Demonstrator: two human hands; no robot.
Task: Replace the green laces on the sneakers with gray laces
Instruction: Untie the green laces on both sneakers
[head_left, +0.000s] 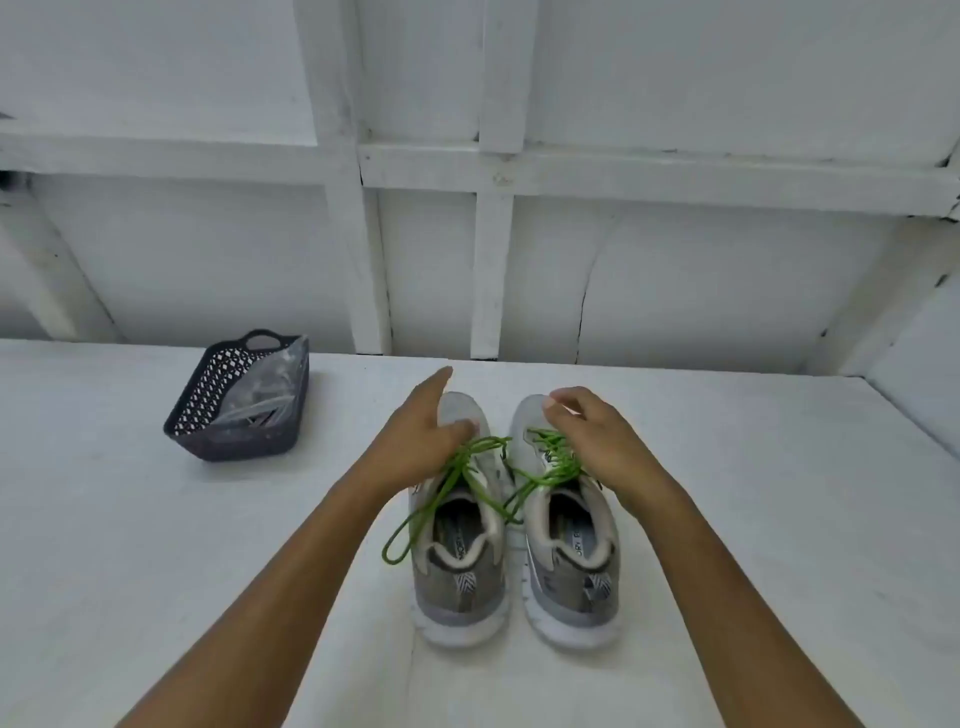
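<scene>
Two grey sneakers stand side by side on the white table, heels towards me. The left sneaker (460, 571) and the right sneaker (571, 561) both carry bright green laces (452, 483), tied loosely with loops hanging over the openings. My left hand (415, 431) lies against the left sneaker's outer side with straight fingers, thumb on the toe box. My right hand (597, 441) hovers over the right sneaker's laces with loosely curled fingers; whether it touches them I cannot tell. Grey laces are hard to make out.
A dark perforated plastic basket (192, 415) sits at the back left of the table with a clear plastic bag (270, 389) inside it. A white panelled wall (519, 234) rises just behind the table's far edge.
</scene>
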